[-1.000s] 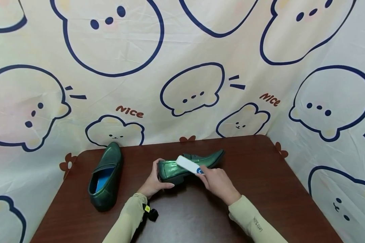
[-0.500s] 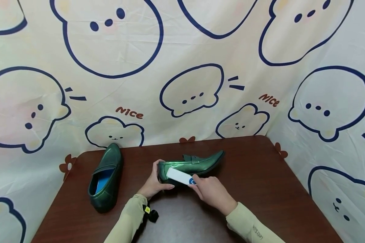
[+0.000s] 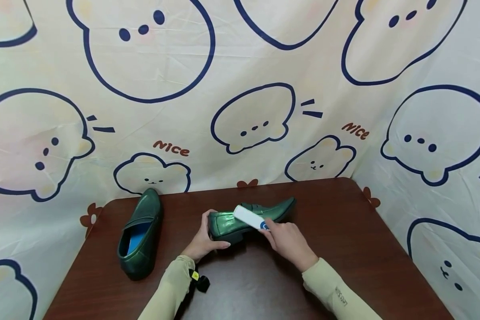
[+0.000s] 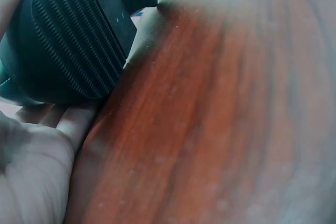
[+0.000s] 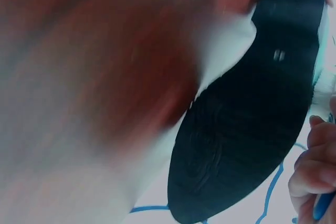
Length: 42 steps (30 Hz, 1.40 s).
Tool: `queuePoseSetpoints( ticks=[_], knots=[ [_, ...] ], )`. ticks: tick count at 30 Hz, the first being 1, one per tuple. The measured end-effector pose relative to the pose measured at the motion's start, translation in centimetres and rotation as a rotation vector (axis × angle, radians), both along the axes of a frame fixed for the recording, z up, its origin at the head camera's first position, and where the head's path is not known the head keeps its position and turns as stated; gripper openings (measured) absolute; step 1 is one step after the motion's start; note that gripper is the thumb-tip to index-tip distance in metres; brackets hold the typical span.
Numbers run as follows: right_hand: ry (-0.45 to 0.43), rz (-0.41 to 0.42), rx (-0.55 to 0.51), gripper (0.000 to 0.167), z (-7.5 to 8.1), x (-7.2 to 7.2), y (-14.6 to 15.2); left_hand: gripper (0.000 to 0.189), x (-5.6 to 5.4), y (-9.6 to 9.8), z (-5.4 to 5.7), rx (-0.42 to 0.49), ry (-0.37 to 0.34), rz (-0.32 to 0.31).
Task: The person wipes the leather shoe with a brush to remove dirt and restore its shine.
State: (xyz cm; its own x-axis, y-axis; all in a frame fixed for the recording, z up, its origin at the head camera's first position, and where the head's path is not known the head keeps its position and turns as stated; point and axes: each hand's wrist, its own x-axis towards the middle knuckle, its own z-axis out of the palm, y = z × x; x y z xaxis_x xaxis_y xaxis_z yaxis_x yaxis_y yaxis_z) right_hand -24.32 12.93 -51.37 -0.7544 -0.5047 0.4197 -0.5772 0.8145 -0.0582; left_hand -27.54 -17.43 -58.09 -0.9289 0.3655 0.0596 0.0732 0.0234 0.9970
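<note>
A green loafer (image 3: 224,222) lies on its side near the middle of the table, toe to the right. My left hand (image 3: 202,238) grips it round the heel, thumb at the near side. In the left wrist view the ridged black heel (image 4: 79,35) rests above my palm (image 4: 37,166). My right hand (image 3: 290,242) holds a white brush (image 3: 248,217) against the loafer's side. Pale bristles (image 5: 321,98) and my curled fingers (image 5: 315,177) show at the edge of the right wrist view, beside the dark sole (image 5: 241,103).
A second green loafer (image 3: 142,240) with a blue insole stands upright at the table's left. The brown wooden table (image 3: 364,249) meets a printed cloth (image 3: 256,58) at the back and sides. A small black device (image 3: 202,283) is strapped to the left wrist.
The brush went left and down toward the heel, then came back right and up along the loafer's side. My left hand and the loafer stay almost still.
</note>
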Motion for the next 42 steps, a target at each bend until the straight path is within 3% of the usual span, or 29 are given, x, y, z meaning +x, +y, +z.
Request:
queuePoseSetpoints(
  ticks=[6, 15, 24, 30, 38, 42],
  knots=[
    [-0.059, -0.049, -0.043, 0.026, 0.6, -0.3, 0.5, 0.108, 0.0, 0.0, 0.1, -0.015, -0.001, 0.019],
    [-0.196, 0.083, -0.027, 0.022, 0.4, 1.5, -0.1, 0.103, 0.3, 0.0, 0.3, -0.064, -0.009, 0.048],
    [-0.127, 0.076, -0.005, 0.023, -0.8, 1.0, 1.0, 0.104, 0.5, -0.2, 0.3, -0.152, -0.056, 0.103],
    [-0.098, -0.016, -0.03, 0.026, -0.6, 0.5, 1.6, 0.102, 0.4, -0.2, 0.4, -0.168, -0.063, 0.103],
    [-0.173, -0.147, -0.115, 0.025, 0.4, 0.5, 1.4, 0.099, 0.2, 0.2, 0.5, -0.153, -0.087, 0.113],
    [-0.161, -0.236, -0.156, 0.028, 1.1, 0.7, 1.1, 0.099, 0.1, 0.3, 0.4, -0.148, -0.086, 0.113]
  ],
)
